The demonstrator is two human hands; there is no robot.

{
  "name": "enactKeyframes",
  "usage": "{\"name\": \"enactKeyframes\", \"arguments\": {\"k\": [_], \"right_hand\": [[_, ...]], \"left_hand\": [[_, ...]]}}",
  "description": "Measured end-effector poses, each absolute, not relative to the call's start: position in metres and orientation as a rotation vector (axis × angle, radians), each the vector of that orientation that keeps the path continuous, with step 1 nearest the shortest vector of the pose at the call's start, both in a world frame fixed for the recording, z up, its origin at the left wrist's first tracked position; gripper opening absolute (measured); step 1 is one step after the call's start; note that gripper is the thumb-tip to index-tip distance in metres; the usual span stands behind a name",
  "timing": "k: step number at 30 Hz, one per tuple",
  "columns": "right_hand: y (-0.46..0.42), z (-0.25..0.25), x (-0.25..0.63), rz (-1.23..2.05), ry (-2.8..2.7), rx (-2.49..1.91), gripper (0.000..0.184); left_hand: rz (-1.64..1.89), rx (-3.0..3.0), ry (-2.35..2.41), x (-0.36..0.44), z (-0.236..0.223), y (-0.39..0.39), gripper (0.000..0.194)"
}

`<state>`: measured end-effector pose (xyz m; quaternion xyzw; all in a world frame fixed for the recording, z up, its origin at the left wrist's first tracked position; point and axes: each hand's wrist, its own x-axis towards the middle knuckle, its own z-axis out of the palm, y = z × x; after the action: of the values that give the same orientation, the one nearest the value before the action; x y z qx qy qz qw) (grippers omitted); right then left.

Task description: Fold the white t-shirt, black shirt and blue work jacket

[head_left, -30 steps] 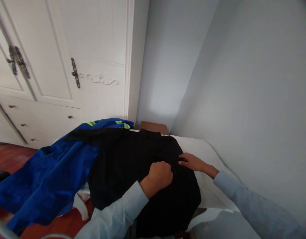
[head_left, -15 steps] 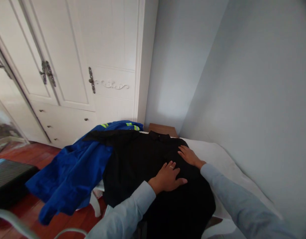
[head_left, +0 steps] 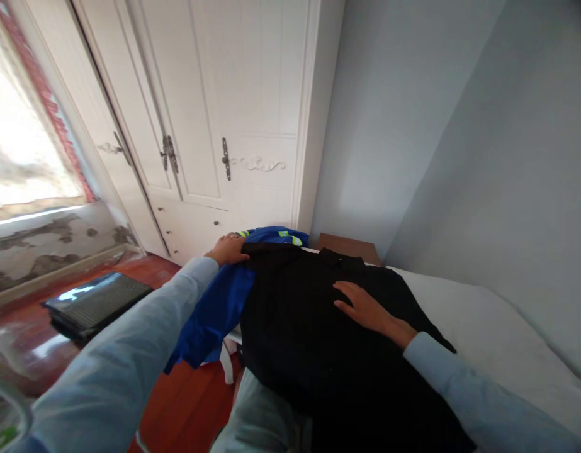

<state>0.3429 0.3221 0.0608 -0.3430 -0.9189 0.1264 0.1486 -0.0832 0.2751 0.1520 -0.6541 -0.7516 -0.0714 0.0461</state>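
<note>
Shirt (head_left: pixel 290 321) lies beneath your right hand (head_left: pixel 368 311), fingers spread. Sleeve (head_left: pixel 271 253) meets your left hand (head_left: pixel 226 249); can't tell if fingers grip.

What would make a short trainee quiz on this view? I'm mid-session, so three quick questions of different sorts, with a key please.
1. Multiple choice: what colour is the shirt beneath the right hand?
A: white
B: black
C: red

2. True or false: the left hand is at the shirt's collar.

3. Fill in the gap: the blue garment has ____ bands at its far end, near the wardrobe.

Key:
1. B.
2. False; it is at the outer part of a black sleeve, over the blue garment.
3. Yellow-green.
</note>
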Motion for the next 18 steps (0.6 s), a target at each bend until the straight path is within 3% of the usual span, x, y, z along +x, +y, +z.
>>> {"name": "enactKeyframes", "arguments": {"k": [6, 14, 18], "right_hand": [[0.294, 0.070, 0.265, 0.501, -2.658, -0.709, 0.052], [0.289, 0.066, 0.196, 0.630, -2.641, -0.614, 0.053], [0.288, 0.045, 0.183, 0.653, -2.600, -0.735, 0.043]], "left_hand": [[-0.234, -1.985, -2.348, -0.114, 0.150, 0.258, 0.026], [-0.625, -1.541, -2.476, -0.068, 0.188, 0.282, 0.038], [-0.949, -1.533, -2.316, 0.000, 0.217, 0.285, 0.037]]}}
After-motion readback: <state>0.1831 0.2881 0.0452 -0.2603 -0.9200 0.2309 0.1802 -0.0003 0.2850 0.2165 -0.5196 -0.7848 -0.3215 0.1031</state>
